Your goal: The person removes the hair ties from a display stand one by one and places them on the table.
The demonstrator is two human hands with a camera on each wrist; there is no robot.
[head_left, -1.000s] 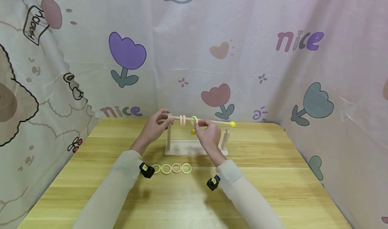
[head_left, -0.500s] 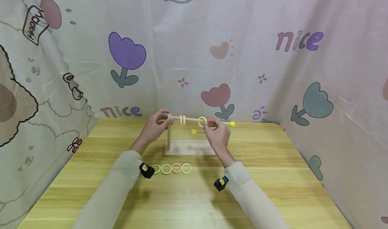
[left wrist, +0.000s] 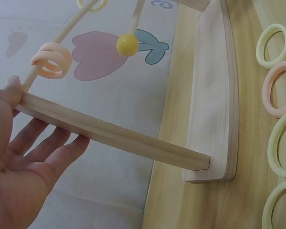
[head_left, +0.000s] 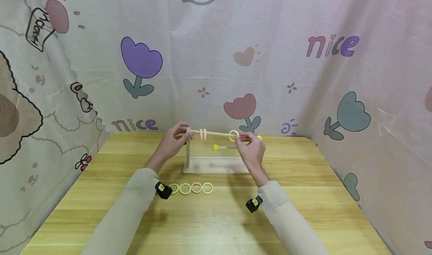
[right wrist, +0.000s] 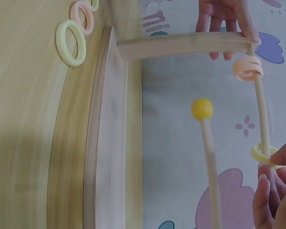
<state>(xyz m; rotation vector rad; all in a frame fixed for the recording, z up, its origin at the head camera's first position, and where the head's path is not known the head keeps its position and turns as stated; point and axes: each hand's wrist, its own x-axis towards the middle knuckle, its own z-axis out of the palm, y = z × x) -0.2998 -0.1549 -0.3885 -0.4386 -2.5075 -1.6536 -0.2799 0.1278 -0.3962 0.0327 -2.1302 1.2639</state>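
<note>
Ring in right hand

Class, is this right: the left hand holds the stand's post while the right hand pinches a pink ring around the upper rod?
No: the ring the right hand pinches is pale yellow, not pink, as the right wrist view shows. It is around the upper rod, and the left hand holds the post.

light wood-grain table, whitish cartoon-print backdrop behind it — kinda creased, big purple tulip, reddish tulip lower down, gray-green tulip off right, multicolored "nice" lettering — above that one
</note>
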